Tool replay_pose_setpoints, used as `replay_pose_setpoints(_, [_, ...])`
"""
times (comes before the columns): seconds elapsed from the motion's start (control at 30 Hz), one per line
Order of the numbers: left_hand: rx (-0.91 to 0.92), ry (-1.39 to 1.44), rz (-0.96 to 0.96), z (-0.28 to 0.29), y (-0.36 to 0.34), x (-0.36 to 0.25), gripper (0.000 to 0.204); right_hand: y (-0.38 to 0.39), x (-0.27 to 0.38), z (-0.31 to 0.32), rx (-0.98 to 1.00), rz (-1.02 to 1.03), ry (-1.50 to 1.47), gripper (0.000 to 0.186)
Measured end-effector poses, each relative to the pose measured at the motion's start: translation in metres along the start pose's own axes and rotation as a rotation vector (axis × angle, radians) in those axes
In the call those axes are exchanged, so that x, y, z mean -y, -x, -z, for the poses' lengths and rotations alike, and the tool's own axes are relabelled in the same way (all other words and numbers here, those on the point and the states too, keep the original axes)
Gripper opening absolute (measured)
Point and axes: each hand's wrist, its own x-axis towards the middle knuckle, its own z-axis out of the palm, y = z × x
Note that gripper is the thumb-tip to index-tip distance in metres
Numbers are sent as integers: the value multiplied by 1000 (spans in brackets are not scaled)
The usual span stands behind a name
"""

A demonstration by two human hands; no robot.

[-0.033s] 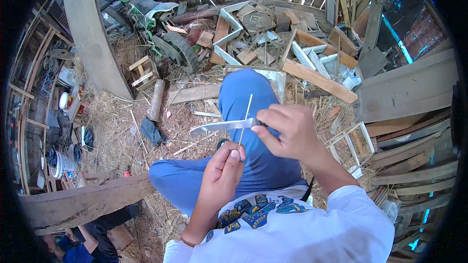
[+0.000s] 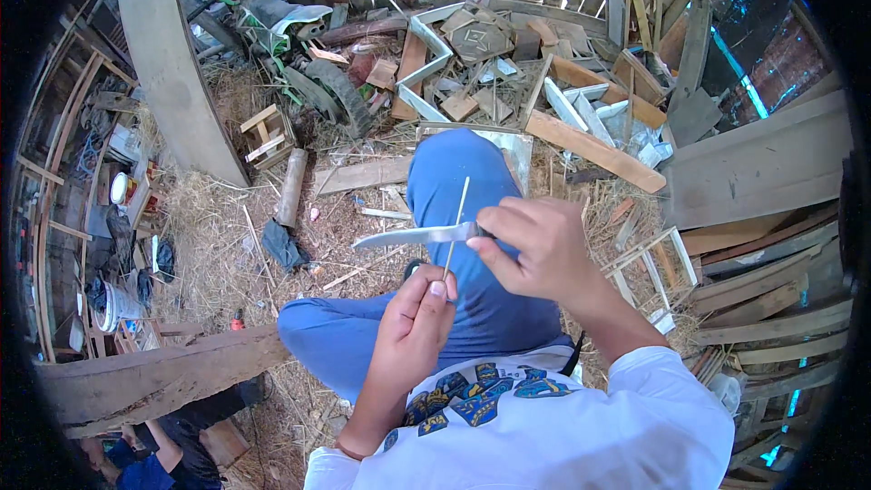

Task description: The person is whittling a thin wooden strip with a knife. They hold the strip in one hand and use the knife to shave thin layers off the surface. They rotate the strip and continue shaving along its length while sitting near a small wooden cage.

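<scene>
My left hand (image 2: pixel 419 316) is closed around the lower end of a thin, pale stick (image 2: pixel 462 200), which points up and away over my knee. My right hand (image 2: pixel 535 245) grips the dark handle of a knife (image 2: pixel 408 237). The blade lies across the stick near its middle, with its tip toward the left. Just above my left thumb, a short length of stick shows below the blade. Whether the edge bites into the stick is too small to tell.
Straw covers the floor. Ahead lie scrap boards (image 2: pixel 594 150), a zigzag white frame (image 2: pixel 426 63) and a wheel (image 2: pixel 340 95). A thick beam (image 2: pixel 172 377) is at my left, and another person's arm (image 2: pixel 163 445) shows below it. Stacked planks (image 2: pixel 771 295) stand at the right.
</scene>
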Motion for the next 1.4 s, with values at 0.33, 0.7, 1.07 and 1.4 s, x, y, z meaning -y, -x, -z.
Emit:
replay_pose_setpoints(0.33, [17, 56, 38, 0, 1, -2, 21, -1, -5, 5, 56, 33, 113, 20])
replay_pose_setpoints(0.7, [-4, 1, 32, 1, 0, 0, 19, -1, -12, 3, -6, 9, 92, 19])
replay_pose_setpoints(1.07, [-9, -30, 38, 1, -2, 4, 20, 0, -20, 5, 3, -33, 122, 18])
replay_pose_setpoints(1.4, [-21, 16, 47, 2, 2, 6, 22, 3, -27, -1, -39, -81, 151, 16])
